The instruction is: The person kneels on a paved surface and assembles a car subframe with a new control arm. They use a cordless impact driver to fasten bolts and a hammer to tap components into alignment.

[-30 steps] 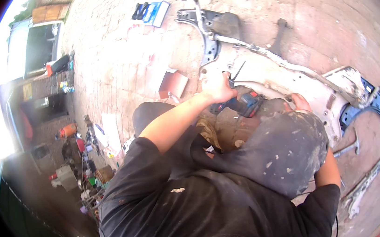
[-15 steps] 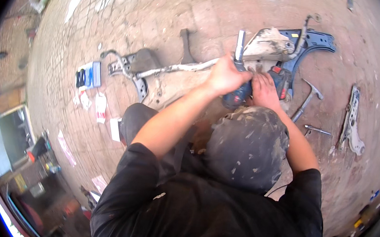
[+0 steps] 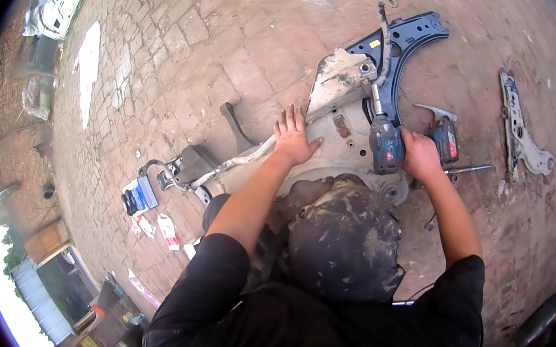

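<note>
On red-brown stone paving [image 3: 188,60], a broad dirty-white metal subframe [image 3: 349,147] lies beyond the person's knee; a dark-blue perforated metal control arm [image 3: 393,87] sits at its far right end. Right hand [image 3: 423,154] curls round the grip of a blue-and-black cordless impact wrench [image 3: 385,144]; its long silver socket [image 3: 376,101] points away, contact unclear. Left hand [image 3: 293,140] spreads palm down, fingers fanned, over the subframe's far edge. Worn grey metal arm [image 3: 519,136] lies well apart, right.
</note>
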The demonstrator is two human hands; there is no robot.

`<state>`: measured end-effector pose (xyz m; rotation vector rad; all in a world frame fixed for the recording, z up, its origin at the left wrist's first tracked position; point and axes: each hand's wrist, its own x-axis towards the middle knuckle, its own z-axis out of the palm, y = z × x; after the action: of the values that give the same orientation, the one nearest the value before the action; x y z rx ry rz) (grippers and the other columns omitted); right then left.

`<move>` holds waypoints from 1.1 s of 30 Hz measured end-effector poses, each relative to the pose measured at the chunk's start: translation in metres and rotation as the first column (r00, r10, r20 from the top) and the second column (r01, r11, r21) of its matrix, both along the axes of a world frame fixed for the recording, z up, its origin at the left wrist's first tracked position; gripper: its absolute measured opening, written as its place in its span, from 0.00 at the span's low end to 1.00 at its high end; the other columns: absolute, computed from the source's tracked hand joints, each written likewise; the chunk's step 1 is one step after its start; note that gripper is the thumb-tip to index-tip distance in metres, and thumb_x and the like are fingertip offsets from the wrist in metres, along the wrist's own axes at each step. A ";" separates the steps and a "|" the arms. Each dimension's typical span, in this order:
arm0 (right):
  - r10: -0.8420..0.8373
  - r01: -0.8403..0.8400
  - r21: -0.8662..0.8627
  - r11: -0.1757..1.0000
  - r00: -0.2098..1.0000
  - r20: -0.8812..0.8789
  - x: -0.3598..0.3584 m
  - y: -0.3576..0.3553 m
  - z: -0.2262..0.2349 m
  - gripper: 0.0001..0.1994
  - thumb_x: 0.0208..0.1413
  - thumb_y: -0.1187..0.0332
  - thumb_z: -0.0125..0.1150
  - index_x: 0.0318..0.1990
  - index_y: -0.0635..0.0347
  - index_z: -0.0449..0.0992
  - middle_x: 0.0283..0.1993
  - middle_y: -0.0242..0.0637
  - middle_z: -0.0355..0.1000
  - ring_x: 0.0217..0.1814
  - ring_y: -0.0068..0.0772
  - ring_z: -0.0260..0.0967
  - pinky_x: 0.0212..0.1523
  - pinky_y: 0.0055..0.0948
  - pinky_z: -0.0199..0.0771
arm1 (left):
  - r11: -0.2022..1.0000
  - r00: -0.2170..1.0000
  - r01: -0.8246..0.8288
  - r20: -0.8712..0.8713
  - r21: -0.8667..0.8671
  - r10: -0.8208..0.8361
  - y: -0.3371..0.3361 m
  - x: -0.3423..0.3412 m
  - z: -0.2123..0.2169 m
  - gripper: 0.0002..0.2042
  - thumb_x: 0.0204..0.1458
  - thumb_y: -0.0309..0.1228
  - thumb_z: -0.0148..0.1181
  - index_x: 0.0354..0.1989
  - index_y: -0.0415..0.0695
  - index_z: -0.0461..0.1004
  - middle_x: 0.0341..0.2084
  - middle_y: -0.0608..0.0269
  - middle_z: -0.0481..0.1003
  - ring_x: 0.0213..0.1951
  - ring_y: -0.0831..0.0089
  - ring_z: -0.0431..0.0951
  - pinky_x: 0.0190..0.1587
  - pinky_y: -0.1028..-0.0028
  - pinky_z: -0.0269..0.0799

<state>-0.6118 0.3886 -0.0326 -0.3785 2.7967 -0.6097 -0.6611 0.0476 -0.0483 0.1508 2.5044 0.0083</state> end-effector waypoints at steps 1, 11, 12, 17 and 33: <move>0.008 -0.008 0.010 1.000 1.000 -0.005 -0.002 0.004 0.001 0.31 0.42 0.77 0.60 0.59 0.65 0.69 0.41 0.51 0.76 0.44 0.52 0.76 0.45 0.44 0.75 | 0.999 1.000 -0.003 0.005 0.036 0.003 -0.004 -0.002 -0.004 0.56 0.52 0.63 0.57 0.75 0.36 0.32 0.74 0.37 0.34 0.74 0.37 0.34 0.72 0.42 0.35; 0.135 -0.134 -0.016 0.991 0.989 0.069 -0.028 0.012 0.011 0.30 0.41 0.75 0.61 0.58 0.61 0.71 0.42 0.49 0.76 0.47 0.54 0.74 0.50 0.45 0.73 | 0.995 0.961 -0.059 0.275 0.075 0.036 -0.010 -0.012 0.010 0.61 0.46 0.66 0.62 0.76 0.42 0.31 0.75 0.39 0.27 0.73 0.31 0.28 0.71 0.39 0.34; 0.142 -0.140 -0.043 0.989 0.989 0.050 -0.029 0.012 0.011 0.30 0.42 0.75 0.61 0.58 0.60 0.71 0.41 0.49 0.75 0.46 0.54 0.74 0.50 0.45 0.73 | 0.995 0.960 -0.057 0.277 0.080 0.033 -0.010 -0.012 0.010 0.61 0.46 0.65 0.62 0.76 0.41 0.31 0.75 0.39 0.26 0.73 0.31 0.27 0.70 0.38 0.34; 0.035 -0.038 -0.100 0.994 0.999 -0.038 -0.021 0.014 0.013 0.29 0.43 0.73 0.62 0.59 0.58 0.72 0.40 0.47 0.74 0.45 0.54 0.73 0.48 0.45 0.72 | 0.991 0.959 -0.058 0.282 0.116 0.023 -0.015 -0.009 0.007 0.61 0.45 0.65 0.62 0.75 0.40 0.32 0.75 0.39 0.25 0.73 0.31 0.25 0.70 0.36 0.33; -0.364 0.339 -0.338 0.878 0.931 -0.013 0.011 -0.040 0.010 0.24 0.46 0.70 0.65 0.54 0.66 0.75 0.46 0.52 0.75 0.47 0.55 0.75 0.48 0.40 0.75 | 0.995 0.958 -0.056 0.285 0.080 0.031 -0.012 -0.013 0.008 0.61 0.45 0.65 0.63 0.75 0.38 0.34 0.75 0.40 0.25 0.74 0.33 0.25 0.70 0.36 0.33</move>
<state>-0.6005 0.3487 -0.0224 0.0592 2.8546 -1.1790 -0.6736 0.0358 -0.0398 0.1205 2.2206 0.1478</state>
